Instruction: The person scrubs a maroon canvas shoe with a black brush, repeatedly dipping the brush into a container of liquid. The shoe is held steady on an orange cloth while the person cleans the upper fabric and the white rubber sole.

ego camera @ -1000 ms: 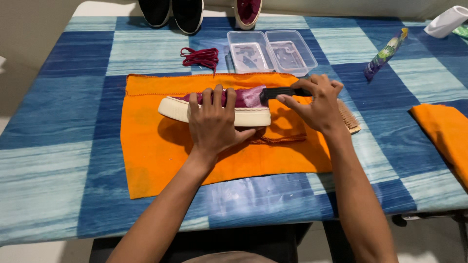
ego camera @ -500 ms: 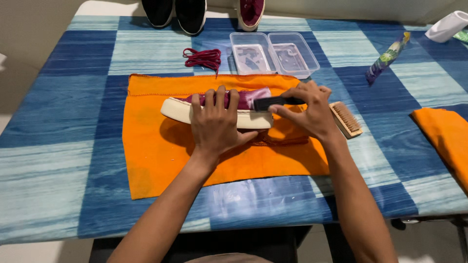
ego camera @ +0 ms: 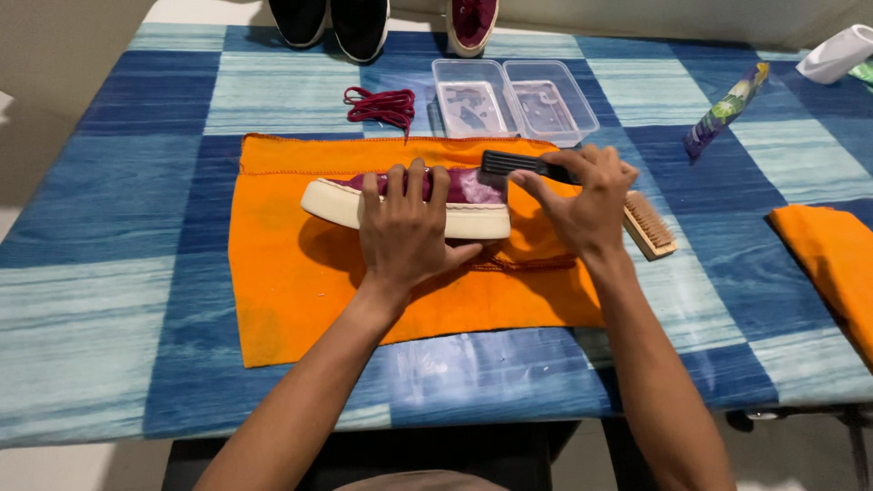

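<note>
1. the maroon suede shoe with a cream rubber sole [ego camera: 409, 202] lies on its side at the centre of the frame, on the orange cloth [ego camera: 300, 273] spread over the blue checked desk [ego camera: 109, 227]
2. the left hand [ego camera: 405, 232] presses down on the shoe, fingers spread flat over its upper and sole, steadying rather than gripping
3. the right hand [ego camera: 587, 200] has its fingers closed round the handle of a small black brush [ego camera: 518, 165], whose head sits at the shoe's heel end
4. pale foam shows on the upper near the heel, so scrubbing looks under way, not finished
5. the maroon laces [ego camera: 380, 105] lie removed in the upper centre, beside two clear plastic tubs [ego camera: 514, 95]; a wooden brush [ego camera: 647, 225] rests unused right of centre
</note>
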